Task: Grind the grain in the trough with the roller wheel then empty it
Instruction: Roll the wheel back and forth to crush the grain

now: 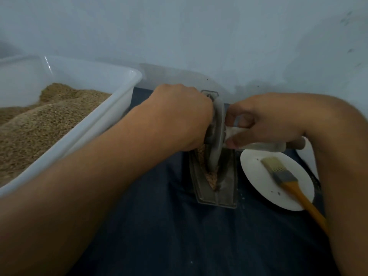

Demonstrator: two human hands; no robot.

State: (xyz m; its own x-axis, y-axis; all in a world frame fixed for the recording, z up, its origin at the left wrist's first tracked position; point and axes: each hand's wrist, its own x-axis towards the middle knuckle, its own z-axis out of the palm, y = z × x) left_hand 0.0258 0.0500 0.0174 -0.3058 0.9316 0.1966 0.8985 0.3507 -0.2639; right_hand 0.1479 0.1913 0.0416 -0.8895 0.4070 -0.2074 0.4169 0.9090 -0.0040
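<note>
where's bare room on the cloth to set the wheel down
Bare dark blue cloth lies nearer the person than the grey metal trough, between the forearms. It is crowded elsewhere: the white plastic tub of grain fills the left, and the white round plate with the yellow-handled brush sits close beside the trough's right.

head view, close, facing down and forward

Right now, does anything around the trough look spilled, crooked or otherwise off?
Nothing serious. The wheel stands in the trough, both hands on its axle, grain still inside. Small pale specks lie on the dark cloth by the trough's near end, and a few dark ones on the plate beside the brush.
</note>
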